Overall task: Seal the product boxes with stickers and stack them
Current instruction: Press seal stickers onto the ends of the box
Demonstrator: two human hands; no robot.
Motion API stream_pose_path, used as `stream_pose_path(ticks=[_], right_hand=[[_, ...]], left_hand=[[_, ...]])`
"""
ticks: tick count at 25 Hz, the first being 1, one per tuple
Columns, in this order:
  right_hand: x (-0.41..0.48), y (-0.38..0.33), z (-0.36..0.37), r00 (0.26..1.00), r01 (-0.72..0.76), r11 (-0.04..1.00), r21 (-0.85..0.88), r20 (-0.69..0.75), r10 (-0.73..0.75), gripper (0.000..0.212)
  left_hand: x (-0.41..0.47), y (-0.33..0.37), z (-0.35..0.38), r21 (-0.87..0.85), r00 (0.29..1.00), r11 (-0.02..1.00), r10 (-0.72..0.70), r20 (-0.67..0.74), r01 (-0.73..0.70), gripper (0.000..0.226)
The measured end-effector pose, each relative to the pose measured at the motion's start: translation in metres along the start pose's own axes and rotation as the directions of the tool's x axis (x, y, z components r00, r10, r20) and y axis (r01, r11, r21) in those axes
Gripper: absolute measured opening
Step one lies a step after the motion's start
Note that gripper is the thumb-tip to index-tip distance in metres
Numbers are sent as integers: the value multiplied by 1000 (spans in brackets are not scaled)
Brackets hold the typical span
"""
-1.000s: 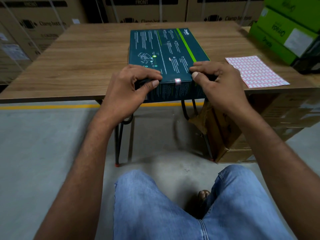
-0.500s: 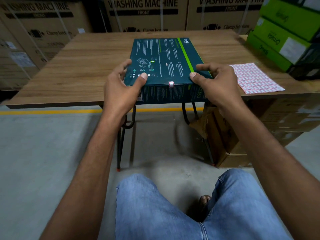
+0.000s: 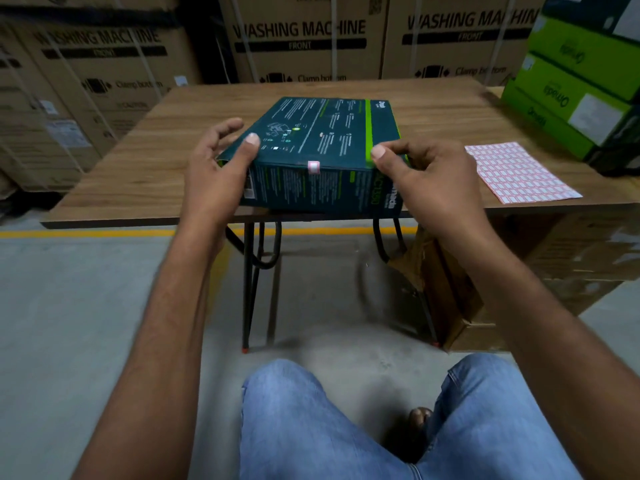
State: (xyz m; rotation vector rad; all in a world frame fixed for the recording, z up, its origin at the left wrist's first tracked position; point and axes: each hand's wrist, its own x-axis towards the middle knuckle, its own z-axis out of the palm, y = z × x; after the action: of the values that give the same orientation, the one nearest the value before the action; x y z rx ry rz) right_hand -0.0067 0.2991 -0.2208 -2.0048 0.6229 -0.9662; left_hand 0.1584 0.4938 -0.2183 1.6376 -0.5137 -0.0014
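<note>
Teal-dark product box [image 3: 322, 133] w/ a green stripe sits at the near edge of the wood table [image 3: 138, 168], approx. in the middle, turned a bit askew. Small pink-white seal sticker [image 3: 313, 167] is folded over its near top edge. Left hand [image 3: 216, 174] holds the near-left corner: thumb on top, other fingers spread along the left side. Right hand [image 3: 422, 174] grips the near-right corner, thumb on the green stripe, fingers curled round the side. Sticker sheet [image 3: 519, 173] lies flat on the table, right of the box, apart from it. Green boxes [image 3: 571, 98] are stacked at far right; washing machine cartons [image 3: 298, 39] stand behind.
</note>
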Motion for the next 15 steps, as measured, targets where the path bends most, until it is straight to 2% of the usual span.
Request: stream_pose_path(ticks=[2,5,10,13,15], right_hand=[[-7,-6,12,1000,-6,995,-104,4,7,21],[-27,-7,30,999,-9,988,-154,38,15,21],[-12,-7,39,998,39,961,-274,-33,-50,20],[11,2,46,959,245,927,-285,214,-188,26],[11,7,47,927,287,914,-286,323,-190,34]], left_hand=[[10,-7,-10,47,999,998,-41,-1,41,34],[15,-27,-24,82,998,995,-58,9,57,36],[10,-27,-44,143,997,989,56,-51,-48,23],[-5,-2,-49,213,982,961,187,-34,-176,15],[-16,10,-53,303,942,896,336,16,-325,11]])
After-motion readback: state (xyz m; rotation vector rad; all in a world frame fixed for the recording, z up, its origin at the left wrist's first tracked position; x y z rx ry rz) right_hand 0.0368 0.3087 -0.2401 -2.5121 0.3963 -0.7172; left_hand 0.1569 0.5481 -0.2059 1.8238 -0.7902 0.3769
